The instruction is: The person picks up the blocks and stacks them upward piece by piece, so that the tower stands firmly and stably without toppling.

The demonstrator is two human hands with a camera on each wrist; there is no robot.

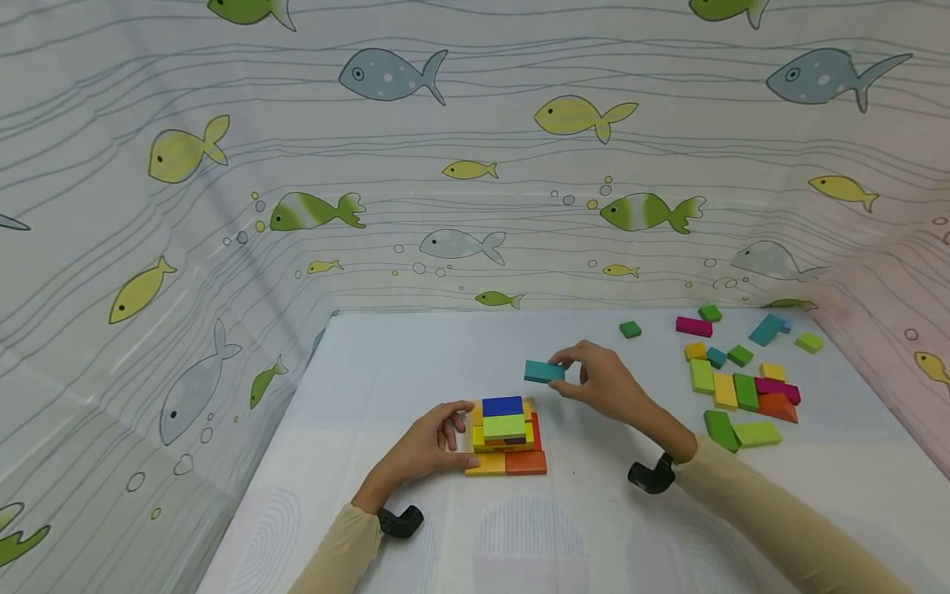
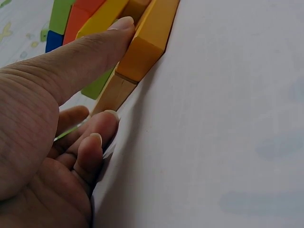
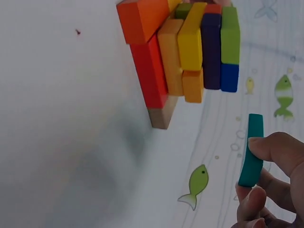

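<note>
At the centre of the head view, a stack of coloured blocks (image 1: 508, 434) stands on the white tabletop (image 1: 401, 355). The left hand (image 1: 426, 441) is at its left side: the thumb lies nearly straight against a yellow-orange block (image 1: 485, 465) at the lower left of the stack, and the other fingers are loosely bent along the side, without clenching. Whether those fingertips touch the bare wooden block (image 2: 113, 92) is hard to judge in the dim left wrist view.

The right hand (image 1: 604, 384) pinches a teal block (image 1: 538, 371) between thumb and fingers, just to the upper right of the stack and apart from it.

A blue block (image 1: 502, 405) and a light green block (image 1: 504, 426) show on top of the stack; an orange-red block (image 1: 526, 463) lies beside the yellow-orange one, with a red block (image 1: 537, 433) behind it. Loose blocks (image 1: 724, 391) are scattered at the right of the frame, a single green block (image 1: 630, 330) slightly apart to their left. A fish-patterned sheet (image 1: 505, 190) fills the upper part.
</note>
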